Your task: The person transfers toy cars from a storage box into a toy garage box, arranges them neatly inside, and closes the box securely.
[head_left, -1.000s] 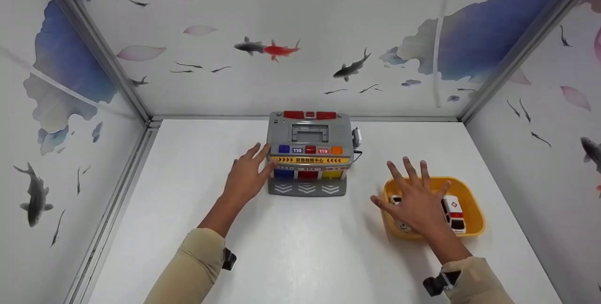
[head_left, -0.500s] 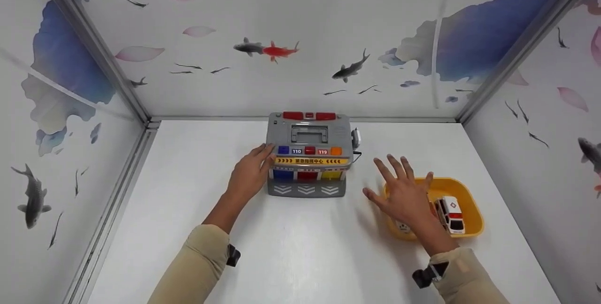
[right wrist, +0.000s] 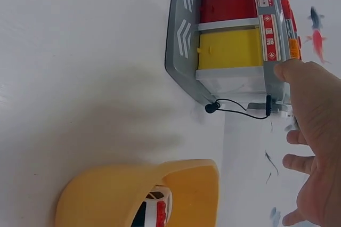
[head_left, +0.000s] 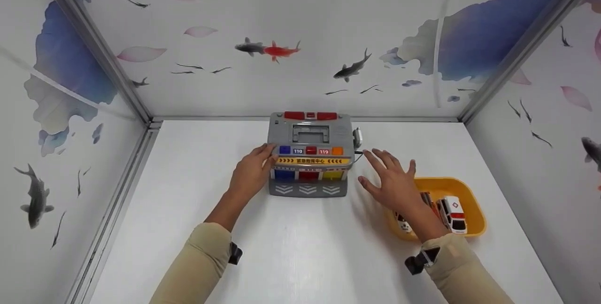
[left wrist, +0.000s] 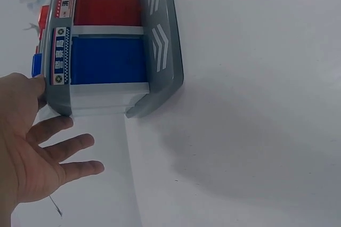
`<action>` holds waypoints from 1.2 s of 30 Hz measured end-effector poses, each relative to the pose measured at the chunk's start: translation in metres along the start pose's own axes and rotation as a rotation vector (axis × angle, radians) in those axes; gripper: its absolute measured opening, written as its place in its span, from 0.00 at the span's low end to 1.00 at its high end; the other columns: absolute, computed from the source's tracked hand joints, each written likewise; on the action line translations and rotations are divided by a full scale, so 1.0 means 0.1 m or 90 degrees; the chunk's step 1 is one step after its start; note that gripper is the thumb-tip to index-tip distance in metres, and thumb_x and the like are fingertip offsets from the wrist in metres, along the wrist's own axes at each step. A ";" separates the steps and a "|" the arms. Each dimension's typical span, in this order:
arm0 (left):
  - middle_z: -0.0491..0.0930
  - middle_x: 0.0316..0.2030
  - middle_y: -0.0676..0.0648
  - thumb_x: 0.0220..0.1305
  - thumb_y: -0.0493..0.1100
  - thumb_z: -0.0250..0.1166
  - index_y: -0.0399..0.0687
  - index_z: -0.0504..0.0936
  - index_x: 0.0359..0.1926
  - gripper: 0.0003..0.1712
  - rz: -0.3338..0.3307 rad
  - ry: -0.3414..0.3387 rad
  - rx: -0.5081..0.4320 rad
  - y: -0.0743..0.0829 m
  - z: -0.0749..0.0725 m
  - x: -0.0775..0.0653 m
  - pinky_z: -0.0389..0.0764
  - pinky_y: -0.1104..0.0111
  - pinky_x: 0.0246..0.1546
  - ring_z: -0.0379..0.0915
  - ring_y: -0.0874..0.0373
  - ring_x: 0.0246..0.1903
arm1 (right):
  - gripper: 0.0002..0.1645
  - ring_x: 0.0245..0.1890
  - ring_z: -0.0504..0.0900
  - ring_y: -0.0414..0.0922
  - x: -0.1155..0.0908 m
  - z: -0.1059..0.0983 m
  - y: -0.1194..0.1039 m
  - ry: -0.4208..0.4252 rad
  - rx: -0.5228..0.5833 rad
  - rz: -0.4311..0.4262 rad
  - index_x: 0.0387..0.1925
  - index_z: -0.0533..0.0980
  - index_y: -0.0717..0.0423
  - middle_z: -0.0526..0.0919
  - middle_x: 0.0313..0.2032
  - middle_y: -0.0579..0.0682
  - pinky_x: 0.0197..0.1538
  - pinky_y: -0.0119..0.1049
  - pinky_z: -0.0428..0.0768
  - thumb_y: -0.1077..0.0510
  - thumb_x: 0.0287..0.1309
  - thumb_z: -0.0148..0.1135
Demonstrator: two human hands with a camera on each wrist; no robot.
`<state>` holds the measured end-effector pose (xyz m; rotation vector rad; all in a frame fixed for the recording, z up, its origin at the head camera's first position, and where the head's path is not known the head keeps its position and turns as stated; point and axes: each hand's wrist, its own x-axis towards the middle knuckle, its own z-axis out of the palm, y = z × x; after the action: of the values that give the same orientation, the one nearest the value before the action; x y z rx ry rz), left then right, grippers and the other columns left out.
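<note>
A grey toy station (head_left: 310,132) with blue, red and yellow doors stands at the middle back of the white table. My left hand (head_left: 251,172) lies against its left side with straight fingers, the thumb by the top corner (left wrist: 40,86). Its blue door (left wrist: 106,59) faces the left wrist view. My right hand (head_left: 392,179) hovers with fingers spread just right of the station, between it and a yellow tray (head_left: 472,191). It holds nothing. In the right wrist view its thumb (right wrist: 290,72) is close to the station's corner above the yellow door (right wrist: 229,48); contact is unclear.
The yellow tray (right wrist: 106,197) holds a white toy ambulance (head_left: 453,212) and another small car (head_left: 403,223), partly hidden by my right wrist. A thin black cord (right wrist: 237,111) hangs at the station's right side. Patterned walls close the table on three sides.
My right hand has moved left from above the yellow tray to beside the station's right side. My left hand has shifted slightly closer against the station's left side.
</note>
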<state>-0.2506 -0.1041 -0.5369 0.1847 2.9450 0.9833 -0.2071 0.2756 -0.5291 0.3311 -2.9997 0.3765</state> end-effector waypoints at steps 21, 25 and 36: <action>0.78 0.76 0.37 0.87 0.55 0.58 0.48 0.77 0.79 0.29 0.036 0.031 0.000 0.02 0.01 0.07 0.60 0.44 0.87 0.73 0.42 0.78 | 0.42 0.79 0.74 0.62 0.29 0.01 -0.19 -0.050 0.094 -0.114 0.83 0.68 0.43 0.70 0.81 0.54 0.83 0.71 0.66 0.48 0.74 0.73; 0.77 0.77 0.38 0.87 0.56 0.58 0.49 0.77 0.79 0.29 0.032 0.029 0.001 0.03 0.02 0.07 0.60 0.47 0.88 0.73 0.42 0.78 | 0.43 0.77 0.76 0.62 0.30 0.02 -0.21 -0.067 0.108 -0.114 0.84 0.67 0.42 0.69 0.82 0.54 0.78 0.64 0.77 0.48 0.74 0.72; 0.76 0.78 0.38 0.88 0.55 0.57 0.49 0.76 0.80 0.29 0.026 0.026 0.002 0.05 -0.02 0.05 0.61 0.50 0.88 0.73 0.40 0.78 | 0.44 0.78 0.75 0.63 0.34 0.02 -0.23 -0.085 0.114 -0.104 0.85 0.65 0.40 0.66 0.84 0.54 0.77 0.63 0.78 0.50 0.75 0.71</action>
<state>-0.2553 -0.1009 -0.5319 0.2285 2.9918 0.9985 -0.2348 0.2467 -0.5212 0.6370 -3.0441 0.6305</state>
